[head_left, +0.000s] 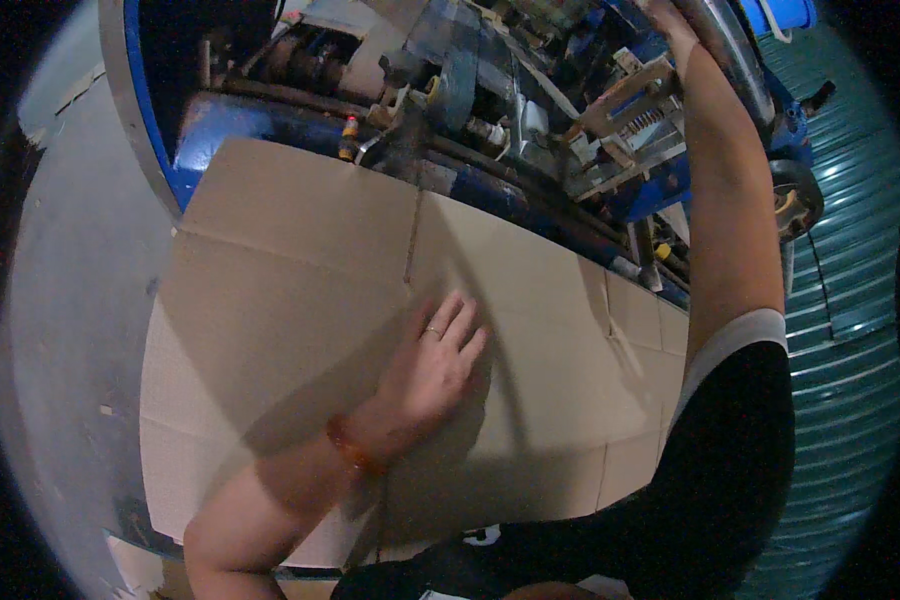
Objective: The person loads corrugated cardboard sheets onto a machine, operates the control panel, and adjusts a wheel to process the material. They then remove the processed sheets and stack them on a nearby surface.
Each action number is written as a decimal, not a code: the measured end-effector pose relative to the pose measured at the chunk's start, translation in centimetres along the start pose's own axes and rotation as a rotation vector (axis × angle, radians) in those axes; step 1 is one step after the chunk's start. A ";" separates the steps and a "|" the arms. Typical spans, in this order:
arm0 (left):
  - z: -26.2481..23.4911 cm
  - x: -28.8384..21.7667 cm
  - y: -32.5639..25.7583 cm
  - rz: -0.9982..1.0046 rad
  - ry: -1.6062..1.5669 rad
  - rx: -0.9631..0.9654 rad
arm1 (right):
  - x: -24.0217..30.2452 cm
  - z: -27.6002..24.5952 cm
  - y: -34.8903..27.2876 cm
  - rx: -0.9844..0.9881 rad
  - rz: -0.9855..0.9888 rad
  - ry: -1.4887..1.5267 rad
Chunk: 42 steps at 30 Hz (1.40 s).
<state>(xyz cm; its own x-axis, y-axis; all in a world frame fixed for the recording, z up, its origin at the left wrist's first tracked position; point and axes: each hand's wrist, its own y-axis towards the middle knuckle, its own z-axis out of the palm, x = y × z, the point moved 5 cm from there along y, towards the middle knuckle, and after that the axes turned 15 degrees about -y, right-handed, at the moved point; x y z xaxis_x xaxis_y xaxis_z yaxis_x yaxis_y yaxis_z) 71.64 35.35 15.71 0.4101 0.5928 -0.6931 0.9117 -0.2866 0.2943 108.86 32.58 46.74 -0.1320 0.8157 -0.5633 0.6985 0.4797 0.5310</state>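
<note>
A large flat cardboard sheet [300, 230], brown with fold creases and slots, lies in front of me against the blue machine [220, 130]. Over its middle is my left hand [438, 355], palm down, fingers stretched out, with a ring and an orange-red bracelet at the wrist. Whether the palm presses on the cardboard or hovers just above it, I cannot tell. My right arm reaches far forward along the machine's right side. Only part of my right hand [662, 14] shows at the top edge, by a rounded metal part [730, 60]; its fingers are hidden.
Grimy shafts, brackets and a coil spring [642, 122] fill the machine beyond the cardboard. A small red-tipped part [349, 137] stands close to the sheet's far edge. Corrugated green metal sheeting [840, 300] is on the right, grey floor [70, 330] on the left.
</note>
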 end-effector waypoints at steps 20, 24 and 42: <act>0.1 0.8 0.1 0.152 0.152 -0.027 | -3.1 2.9 -1.4 -0.227 -0.004 -0.076; -0.3 0.3 0.0 0.130 0.056 -0.058 | -3.4 2.5 -3.6 -0.234 0.201 -0.008; -0.2 -0.4 -0.3 0.106 0.005 -0.108 | -5.6 2.7 -3.4 -0.156 0.316 0.438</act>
<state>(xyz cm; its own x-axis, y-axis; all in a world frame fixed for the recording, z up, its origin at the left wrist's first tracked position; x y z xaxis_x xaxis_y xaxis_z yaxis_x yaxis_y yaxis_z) 71.26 35.37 16.04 0.5044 0.5668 -0.6514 0.8604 -0.2659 0.4349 109.10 25.52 46.33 -0.2361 0.9696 -0.0643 0.6436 0.2056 0.7372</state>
